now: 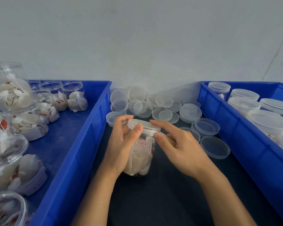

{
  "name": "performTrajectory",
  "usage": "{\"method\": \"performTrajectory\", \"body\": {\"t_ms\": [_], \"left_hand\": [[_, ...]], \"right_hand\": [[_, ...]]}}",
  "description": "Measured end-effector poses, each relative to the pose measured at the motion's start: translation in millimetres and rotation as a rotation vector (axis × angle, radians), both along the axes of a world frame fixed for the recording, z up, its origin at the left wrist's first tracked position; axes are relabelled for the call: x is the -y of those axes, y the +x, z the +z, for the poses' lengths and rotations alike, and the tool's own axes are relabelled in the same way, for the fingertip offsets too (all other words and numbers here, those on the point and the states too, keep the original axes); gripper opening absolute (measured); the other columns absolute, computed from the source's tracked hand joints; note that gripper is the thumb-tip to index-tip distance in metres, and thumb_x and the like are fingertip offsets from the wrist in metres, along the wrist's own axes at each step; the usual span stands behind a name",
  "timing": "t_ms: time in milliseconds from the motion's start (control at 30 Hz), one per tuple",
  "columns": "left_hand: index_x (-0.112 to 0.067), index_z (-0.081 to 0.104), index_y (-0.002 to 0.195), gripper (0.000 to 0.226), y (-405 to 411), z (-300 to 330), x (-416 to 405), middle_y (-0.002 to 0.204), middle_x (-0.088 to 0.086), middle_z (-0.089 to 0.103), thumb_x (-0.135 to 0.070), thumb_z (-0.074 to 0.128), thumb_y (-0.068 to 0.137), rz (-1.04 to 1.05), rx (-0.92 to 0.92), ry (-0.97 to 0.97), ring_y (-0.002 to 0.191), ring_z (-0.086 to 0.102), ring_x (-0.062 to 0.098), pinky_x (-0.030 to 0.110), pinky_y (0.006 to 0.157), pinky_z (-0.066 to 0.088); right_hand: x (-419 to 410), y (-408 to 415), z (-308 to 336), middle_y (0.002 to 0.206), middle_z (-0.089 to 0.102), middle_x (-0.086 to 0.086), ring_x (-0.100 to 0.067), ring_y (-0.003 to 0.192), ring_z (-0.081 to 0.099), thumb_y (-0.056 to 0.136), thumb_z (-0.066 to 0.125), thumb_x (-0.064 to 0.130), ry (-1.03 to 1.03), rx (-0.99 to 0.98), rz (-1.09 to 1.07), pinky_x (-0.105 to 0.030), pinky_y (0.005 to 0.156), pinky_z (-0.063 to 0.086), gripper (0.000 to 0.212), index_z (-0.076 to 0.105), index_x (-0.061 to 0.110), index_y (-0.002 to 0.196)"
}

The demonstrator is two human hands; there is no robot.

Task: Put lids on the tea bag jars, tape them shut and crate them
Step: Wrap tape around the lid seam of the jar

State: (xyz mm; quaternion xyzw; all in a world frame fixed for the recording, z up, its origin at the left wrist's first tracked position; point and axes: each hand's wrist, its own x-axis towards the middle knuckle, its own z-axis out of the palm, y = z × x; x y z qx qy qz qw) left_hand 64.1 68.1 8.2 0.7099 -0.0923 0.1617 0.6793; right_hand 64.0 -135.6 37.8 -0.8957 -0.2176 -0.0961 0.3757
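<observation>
Asker: Jar first, please. Where is it and who has it?

Describer: Clear plastic jar (141, 152) stands upright on the dark table (170, 193), between two blue crates. Left hand (121, 144) curls round its side, thumb and fingertips up by the rim. A clear lid (144, 126) already sits on top.

Asker: And the other hand?

Describer: Right hand (178, 144) is beside the lid, forefinger stretched over it, thumb touching the lid's edge. Something pale, perhaps tape, shows between the thumb and the curled lower fingers; I cannot tell for sure.

Asker: How would the jar feel?

Describer: Light, I judge: it holds only paper tea bags (139, 162). Thin smooth walls would likely flex and slip under a hard squeeze, so holding round the middle, as the left hand does, seems best, with the lid worked by its ridged edge.

Asker: What surrounds it?

Describer: Loose lids (215, 147) are heaped behind and to the right. The left crate (82, 144) holds open filled jars; the right crate (235, 128) holds lidded ones.
</observation>
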Motion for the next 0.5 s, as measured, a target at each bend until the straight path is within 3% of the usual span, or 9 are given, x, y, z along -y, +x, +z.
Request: {"method": "performTrajectory", "body": {"t_ms": [133,233,367,500], "left_hand": [[-0.036,0.047,0.122,0.058,-1.2,-0.4,0.7,0.121,-0.017,0.072,-0.070,0.070,0.082,0.007,-0.030,0.072,0.113,0.072,0.010,0.035,0.092,0.060],[-0.039,0.054,0.115,0.054,-3.2,5.0,1.6,0.118,-0.017,0.070,-0.077,0.067,0.078,0.188,0.008,0.239,0.110,0.069,0.006,0.041,0.090,0.061],[-0.040,0.054,0.130,0.062,-9.5,13.4,10.7,0.116,-0.025,0.061,-0.080,0.054,0.083,0.453,0.096,0.438,0.102,0.064,-0.005,0.014,0.074,0.049],[-0.041,0.038,0.148,0.070,-17.2,12.1,32.4,0.129,-0.029,0.053,-0.080,0.041,0.089,0.487,0.067,0.510,0.099,0.054,-0.012,0.004,0.073,0.036]], "right_hand": [[0.1,0.9,0.5,0.052,0.047,0.013,-0.001,0.060,0.052,0.107,0.050,0.047,0.038,-0.046,0.031,-0.021,0.059,0.032,0.035,0.053,0.057,0.140],[-1.8,0.5,0.7,0.055,0.054,0.021,0.000,0.065,0.055,0.106,0.048,0.050,0.013,-0.036,-0.022,-0.024,0.064,0.036,0.037,0.055,0.055,0.141],[-9.5,-4.6,3.1,0.061,0.058,0.024,-0.010,0.080,0.062,0.099,0.037,0.063,-0.050,-0.002,-0.126,-0.034,0.077,0.048,0.046,0.053,0.056,0.142],[-18.1,-9.0,2.5,0.064,0.062,0.016,-0.015,0.079,0.066,0.098,0.032,0.064,-0.066,0.039,-0.184,-0.039,0.081,0.054,0.052,0.054,0.051,0.143]]}}
